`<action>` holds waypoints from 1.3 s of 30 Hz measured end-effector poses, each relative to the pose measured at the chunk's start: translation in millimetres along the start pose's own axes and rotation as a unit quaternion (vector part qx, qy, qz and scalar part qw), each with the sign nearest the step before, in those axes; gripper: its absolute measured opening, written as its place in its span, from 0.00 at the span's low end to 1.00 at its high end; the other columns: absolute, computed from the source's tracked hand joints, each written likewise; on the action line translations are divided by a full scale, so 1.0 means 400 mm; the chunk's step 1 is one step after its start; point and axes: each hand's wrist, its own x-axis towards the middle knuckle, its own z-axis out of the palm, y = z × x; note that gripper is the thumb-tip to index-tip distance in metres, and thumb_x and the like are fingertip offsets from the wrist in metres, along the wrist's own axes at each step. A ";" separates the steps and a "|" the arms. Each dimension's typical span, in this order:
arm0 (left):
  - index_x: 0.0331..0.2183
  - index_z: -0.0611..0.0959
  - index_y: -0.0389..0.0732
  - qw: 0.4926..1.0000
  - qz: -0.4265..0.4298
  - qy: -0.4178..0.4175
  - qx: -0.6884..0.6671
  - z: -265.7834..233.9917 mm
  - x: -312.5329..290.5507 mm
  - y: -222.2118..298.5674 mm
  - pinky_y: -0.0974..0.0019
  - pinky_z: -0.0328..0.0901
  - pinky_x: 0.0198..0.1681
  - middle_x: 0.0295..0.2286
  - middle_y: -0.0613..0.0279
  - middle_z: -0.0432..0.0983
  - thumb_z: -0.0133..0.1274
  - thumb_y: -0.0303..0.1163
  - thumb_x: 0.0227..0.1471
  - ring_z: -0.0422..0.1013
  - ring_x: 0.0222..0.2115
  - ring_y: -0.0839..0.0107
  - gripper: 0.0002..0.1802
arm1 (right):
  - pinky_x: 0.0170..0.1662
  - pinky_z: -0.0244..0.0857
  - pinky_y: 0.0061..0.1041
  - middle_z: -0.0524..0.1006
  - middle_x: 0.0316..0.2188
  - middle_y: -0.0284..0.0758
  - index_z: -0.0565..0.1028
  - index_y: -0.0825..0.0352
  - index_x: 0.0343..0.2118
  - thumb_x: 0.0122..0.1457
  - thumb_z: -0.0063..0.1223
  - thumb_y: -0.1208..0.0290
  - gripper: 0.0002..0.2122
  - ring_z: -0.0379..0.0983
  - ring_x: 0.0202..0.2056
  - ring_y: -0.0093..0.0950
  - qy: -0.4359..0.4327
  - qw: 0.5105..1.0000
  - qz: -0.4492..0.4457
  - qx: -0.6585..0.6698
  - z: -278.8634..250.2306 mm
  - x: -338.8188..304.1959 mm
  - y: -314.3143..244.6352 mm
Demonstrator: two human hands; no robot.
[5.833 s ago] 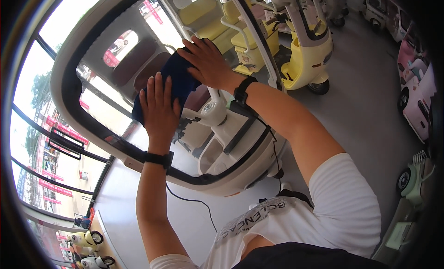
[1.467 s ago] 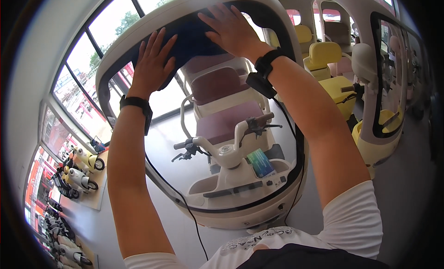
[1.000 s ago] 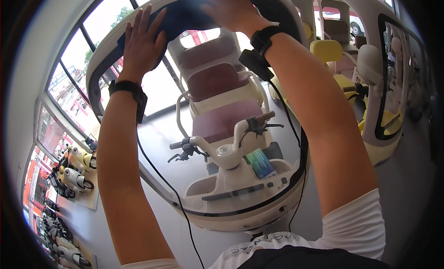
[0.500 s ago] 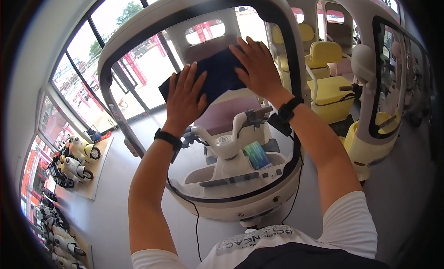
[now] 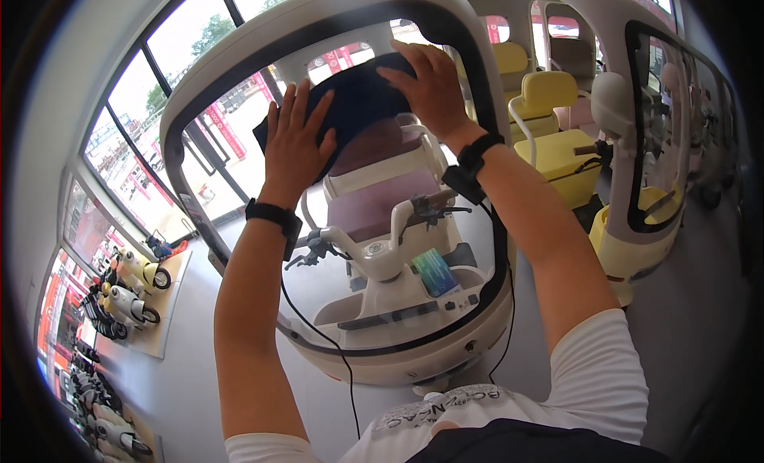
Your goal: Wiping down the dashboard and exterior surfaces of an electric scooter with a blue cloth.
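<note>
Over a grey showroom floor [image 5: 187, 383], with left hand [image 5: 294, 140] and right hand [image 5: 434, 89] spread-fingered, pressing a navy cloth [image 5: 362, 101] to the windshield [image 5: 350, 200] of a cabin scooter [image 5: 382, 373], upper centre, without closing around it. Could bunch or drop the cloth through uneven pressure, smearing the windshield; could snag the trailing black cable [image 5: 351, 375], lower centre, by reaching too wide
</note>
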 end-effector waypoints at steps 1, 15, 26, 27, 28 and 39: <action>0.63 0.63 0.55 1.000 -0.003 0.007 0.008 0.002 0.045 0.000 0.44 0.43 0.66 0.65 0.53 0.47 0.46 0.43 0.56 0.45 0.66 0.53 0.33 | 0.54 0.62 0.38 0.67 0.52 0.29 0.79 0.51 0.42 0.51 0.58 0.74 0.15 0.64 0.52 0.32 0.013 0.998 -0.002 -0.055 0.015 0.037 0.043; 0.62 0.62 0.51 0.998 -0.033 0.055 -0.002 0.040 0.334 -0.059 0.43 0.38 0.67 0.63 0.45 0.48 0.42 0.45 0.55 0.43 0.65 0.47 0.33 | 0.45 0.65 0.37 0.71 0.36 0.41 0.81 0.56 0.43 0.54 0.54 0.76 0.14 0.69 0.40 0.41 0.015 0.997 0.072 0.035 0.099 0.199 0.206; 0.58 0.69 0.46 0.982 -0.034 0.178 -0.061 0.052 0.165 0.028 0.44 0.43 0.65 0.60 0.45 0.56 0.46 0.41 0.52 0.51 0.63 0.50 0.31 | 0.55 0.62 0.39 0.68 0.51 0.40 0.71 0.51 0.54 0.61 0.49 0.73 0.18 0.66 0.51 0.40 -0.050 0.986 0.067 -0.145 0.080 0.011 0.054; 0.58 0.69 0.47 0.985 -0.027 0.154 -0.072 0.040 0.129 0.053 0.44 0.44 0.65 0.60 0.46 0.56 0.48 0.40 0.51 0.52 0.62 0.50 0.31 | 0.55 0.61 0.39 0.67 0.52 0.39 0.71 0.52 0.54 0.61 0.49 0.72 0.18 0.65 0.53 0.40 -0.054 0.987 0.084 -0.128 0.055 -0.025 0.027; 0.58 0.70 0.47 0.987 -0.019 0.133 -0.087 0.036 0.103 0.077 0.44 0.45 0.65 0.61 0.47 0.56 0.49 0.40 0.49 0.52 0.62 0.50 0.32 | 0.55 0.61 0.39 0.67 0.52 0.39 0.71 0.52 0.54 0.61 0.49 0.72 0.18 0.65 0.53 0.40 -0.055 0.987 0.082 -0.127 0.022 -0.061 0.008; 0.59 0.69 0.63 0.987 0.130 -0.072 -0.056 0.039 -0.423 0.369 0.52 0.37 0.68 0.63 0.67 0.54 0.47 0.47 0.54 0.48 0.65 0.69 0.29 | 0.64 0.45 0.48 0.53 0.63 0.50 0.60 0.61 0.62 0.63 0.46 0.70 0.23 0.49 0.63 0.50 -0.209 0.947 0.234 0.063 -0.274 -0.652 -0.294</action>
